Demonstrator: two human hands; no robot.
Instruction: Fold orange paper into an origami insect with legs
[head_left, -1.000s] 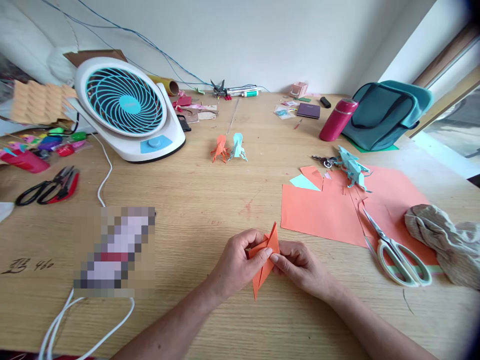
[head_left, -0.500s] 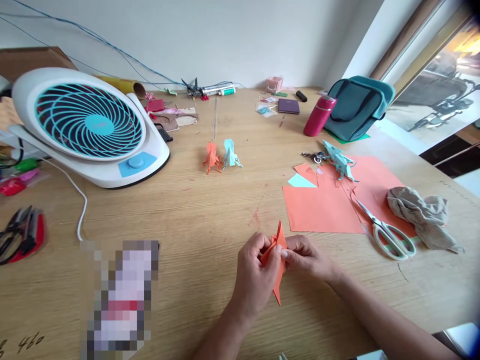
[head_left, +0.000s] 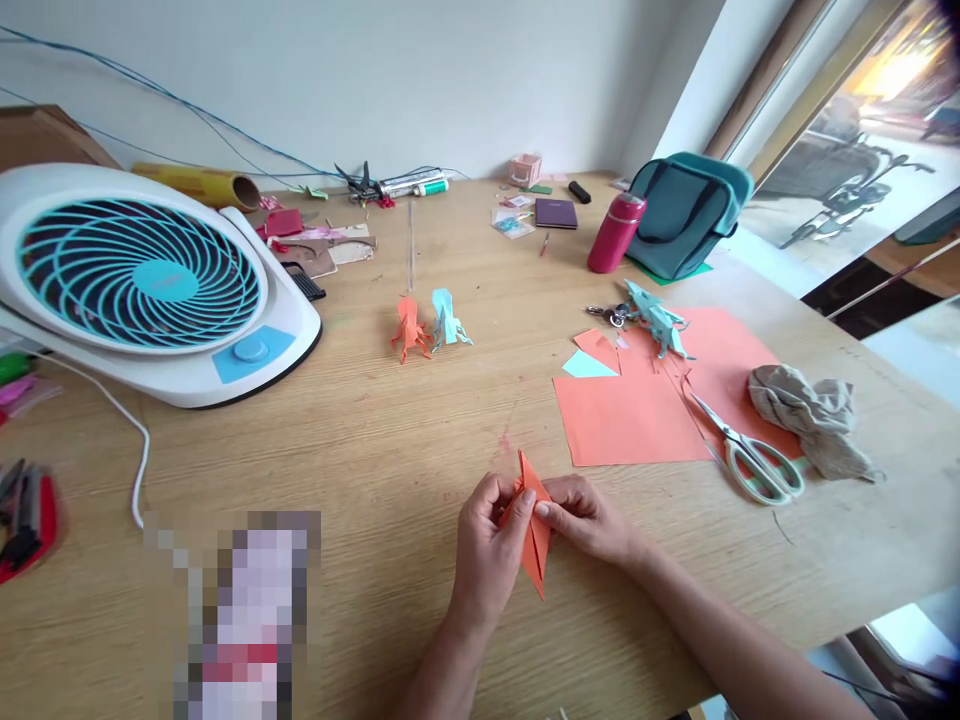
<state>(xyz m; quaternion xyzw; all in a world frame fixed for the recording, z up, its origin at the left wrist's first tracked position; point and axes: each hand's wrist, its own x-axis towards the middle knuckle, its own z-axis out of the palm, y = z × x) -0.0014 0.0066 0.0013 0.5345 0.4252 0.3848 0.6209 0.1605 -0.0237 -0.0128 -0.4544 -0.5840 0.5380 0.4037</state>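
Observation:
Between my two hands is a folded piece of orange paper point(head_left: 535, 550), long and pointed at both ends, held just above the table. My left hand point(head_left: 491, 545) pinches it from the left, thumb on its near face and the other fingers curled behind. From the right, my right hand point(head_left: 589, 515) grips its edge between thumb and bent fingers. Part of the paper is hidden by the fingers. Beyond the hands stand an orange folded-paper figure point(head_left: 408, 328) and a light blue folded-paper figure point(head_left: 446, 318), side by side, with thin legs.
Orange paper sheets point(head_left: 637, 420) lie to the right, with scissors point(head_left: 754, 460), a grey cloth point(head_left: 806, 415) and a larger blue paper figure point(head_left: 658, 320) on them. A fan point(head_left: 150, 285) stands at left. Farther back are a pink bottle point(head_left: 616, 232) and a teal bag point(head_left: 686, 215).
The view has shifted, so most things sit farther left. The folded orange paper is turned, and a dark slit along its lower half now shows. Both hands still hold it.

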